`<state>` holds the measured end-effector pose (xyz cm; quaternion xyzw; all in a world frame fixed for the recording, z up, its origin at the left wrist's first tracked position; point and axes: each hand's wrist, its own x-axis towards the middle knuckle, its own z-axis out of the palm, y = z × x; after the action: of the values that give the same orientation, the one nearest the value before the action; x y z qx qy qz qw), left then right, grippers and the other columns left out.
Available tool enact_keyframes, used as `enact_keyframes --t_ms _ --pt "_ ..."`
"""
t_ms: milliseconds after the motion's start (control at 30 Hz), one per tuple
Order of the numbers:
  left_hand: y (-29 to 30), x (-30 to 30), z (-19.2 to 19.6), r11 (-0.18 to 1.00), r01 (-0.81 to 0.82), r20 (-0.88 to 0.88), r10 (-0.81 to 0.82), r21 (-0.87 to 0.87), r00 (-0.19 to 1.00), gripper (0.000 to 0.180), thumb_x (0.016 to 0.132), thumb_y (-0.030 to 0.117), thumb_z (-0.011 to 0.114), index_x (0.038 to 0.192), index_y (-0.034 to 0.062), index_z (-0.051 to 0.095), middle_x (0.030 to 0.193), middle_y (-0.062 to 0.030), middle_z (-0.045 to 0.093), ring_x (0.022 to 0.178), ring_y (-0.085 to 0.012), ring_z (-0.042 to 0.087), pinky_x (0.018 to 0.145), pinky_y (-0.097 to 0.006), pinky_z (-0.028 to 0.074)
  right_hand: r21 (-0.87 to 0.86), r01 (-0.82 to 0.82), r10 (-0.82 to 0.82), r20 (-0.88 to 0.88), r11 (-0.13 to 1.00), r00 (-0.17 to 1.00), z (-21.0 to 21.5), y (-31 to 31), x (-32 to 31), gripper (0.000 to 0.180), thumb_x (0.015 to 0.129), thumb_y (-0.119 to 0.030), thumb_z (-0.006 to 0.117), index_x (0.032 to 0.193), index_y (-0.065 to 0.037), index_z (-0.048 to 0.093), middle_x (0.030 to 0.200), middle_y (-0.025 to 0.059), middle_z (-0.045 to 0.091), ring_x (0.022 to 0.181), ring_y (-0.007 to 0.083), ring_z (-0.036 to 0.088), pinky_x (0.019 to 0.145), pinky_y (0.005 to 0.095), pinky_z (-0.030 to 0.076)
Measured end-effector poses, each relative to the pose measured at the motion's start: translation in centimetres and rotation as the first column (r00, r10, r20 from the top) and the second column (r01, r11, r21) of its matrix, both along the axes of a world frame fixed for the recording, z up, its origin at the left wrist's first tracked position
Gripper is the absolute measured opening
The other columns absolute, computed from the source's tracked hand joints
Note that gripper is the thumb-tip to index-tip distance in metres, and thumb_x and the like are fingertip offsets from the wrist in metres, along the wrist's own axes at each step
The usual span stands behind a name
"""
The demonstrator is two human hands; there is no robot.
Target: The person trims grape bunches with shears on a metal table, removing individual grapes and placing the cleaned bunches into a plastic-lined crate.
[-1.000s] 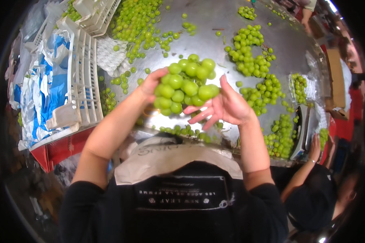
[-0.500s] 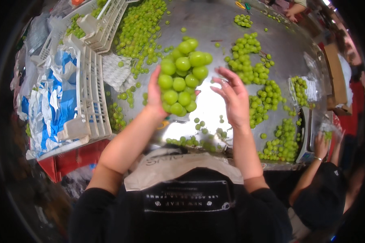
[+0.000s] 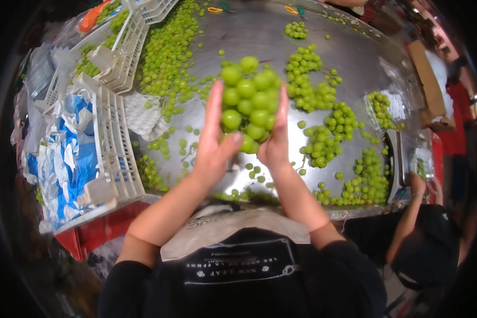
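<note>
A full bunch of green grapes [image 3: 247, 100] is held up over the metal table [image 3: 238, 32]. My left hand [image 3: 215, 143] cups its left side, the thumb lying across the lower grapes. On the other side my right hand [image 3: 278, 132] presses against the bunch, its fingers pointing up and partly behind the fruit. Loose grapes [image 3: 255, 172] lie on the table under my wrists. Right of my right hand, several more grape bunches [image 3: 320, 143] rest in a row, and a large heap of grapes [image 3: 167, 50] covers the far left of the table.
White plastic crates [image 3: 116, 138] line the left, the nearest stuffed with blue and white wrapping [image 3: 71, 143]. White foam netting [image 3: 143, 114] lies beside it. Scissors [image 3: 291, 10] lie at the far edge. At right are a cardboard box [image 3: 428, 79], a scale [image 3: 397, 164] and a co-worker's hand [image 3: 417, 184].
My right hand has moved left and closed against the bunch, which only my left hand held before. The view has shifted slightly, bringing a second pair of scissors into sight.
</note>
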<state>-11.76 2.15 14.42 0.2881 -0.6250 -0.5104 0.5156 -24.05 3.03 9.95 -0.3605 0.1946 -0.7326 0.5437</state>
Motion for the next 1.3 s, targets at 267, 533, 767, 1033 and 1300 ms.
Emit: enact_keyframes --t_ms 267,533,767,1033,1300 --pt "0.7 1.5 2.7 0.995 0.096 -0.09 -0.093 0.03 0.992 0.075 0.077 0.035 0.06 0.136 -0.0007 0.03 0.143 -0.0161 0.03 0.132 -0.0278 0.029 0.108 -0.04 0.02 -0.173 -0.434 0.446 0.591 0.884 0.673 -0.1 -1.5 -3.3 0.083 0.082 -0.067 0.036 0.135 -0.003 0.032 0.129 0.0172 0.043 0.115 0.0382 0.045 0.091 0.0482 0.043" --pt "1.4 1.0 1.2 0.991 -0.015 0.258 0.05 -0.134 0.965 0.04 0.07 0.005 0.072 0.107 0.0023 0.056 0.104 -0.0086 0.056 0.091 -0.0158 0.057 0.075 -0.027 0.047 -0.031 -0.453 0.343 0.7 0.891 0.626 1.2 -1.1 -3.6 0.078 0.081 -0.067 0.039 0.126 -0.003 0.042 0.116 0.0158 0.051 0.102 0.0343 0.053 0.082 0.0434 0.048" --pt "1.3 0.2 2.0 0.999 -0.012 0.288 0.003 0.031 0.958 0.031 0.073 0.008 0.072 0.101 0.0024 0.059 0.076 -0.0025 0.06 0.07 -0.0084 0.056 0.062 -0.022 0.045 -0.054 -0.382 0.323 0.65 0.922 0.688 0.2 -1.0 -3.1 0.078 0.081 -0.067 0.041 0.126 -0.003 0.042 0.117 0.0168 0.051 0.103 0.0355 0.052 0.085 0.0459 0.047" --pt "1.0 0.4 2.9 0.981 0.0 0.392 0.078 -0.196 0.917 0.023 0.072 0.009 0.072 0.093 0.0027 0.063 0.072 -0.0029 0.057 0.061 -0.0088 0.052 0.057 -0.021 0.043 -0.063 -0.425 0.359 0.656 0.903 0.664 0.1 -0.1 -3.3 0.081 0.08 -0.069 0.038 0.129 -0.004 0.04 0.122 0.0182 0.049 0.106 0.0388 0.051 0.088 0.0494 0.045" --pt "0.7 0.0 3.1 0.992 -0.024 0.295 0.06 -0.122 0.954 0.014 0.071 0.004 0.071 0.084 0.0013 0.066 0.074 -0.0031 0.056 0.061 -0.0084 0.05 0.056 -0.021 0.042 0.096 -0.326 0.211 0.585 0.941 0.783 0.9 0.4 -2.1 0.082 0.079 -0.07 0.036 0.123 -0.001 0.042 0.112 0.0239 0.051 0.095 0.0344 0.056 0.078 0.0454 0.05"
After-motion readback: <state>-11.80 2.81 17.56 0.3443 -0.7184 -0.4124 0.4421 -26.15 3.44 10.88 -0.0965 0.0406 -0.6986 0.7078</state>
